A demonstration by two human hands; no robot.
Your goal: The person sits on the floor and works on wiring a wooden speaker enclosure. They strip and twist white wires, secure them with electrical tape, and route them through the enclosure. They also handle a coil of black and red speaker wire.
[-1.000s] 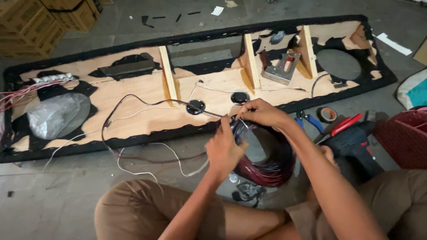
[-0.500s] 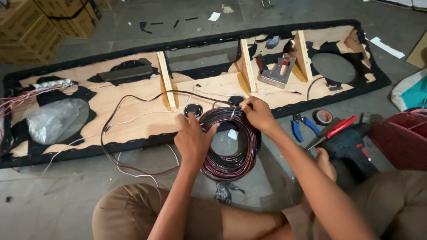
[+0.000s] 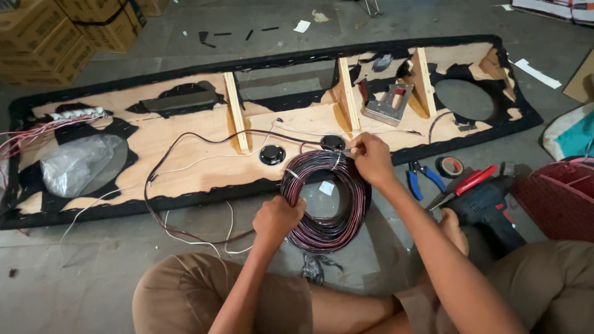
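The left hand point(image 3: 276, 218) is clamped around the near-left rim of the wire coil point(image 3: 327, 201); the right hand point(image 3: 370, 158) is pinched shut on a strand at the coil's top edge, at about 1 o'clock. The coil is held tilted between the 2 hands — left hand at its 8 o'clock. Judged from this, the bundle is mostly wound, and only a loose dark lead point(image 3: 185, 185) is strung out over the plywood panel point(image 3: 204, 167), so most wiring looks left to do. At 3 o'clock of the coil, blue pliers point(image 3: 421, 179), tape roll point(image 3: 450, 166) and a drill point(image 3: 482, 201) are seen — untouched.
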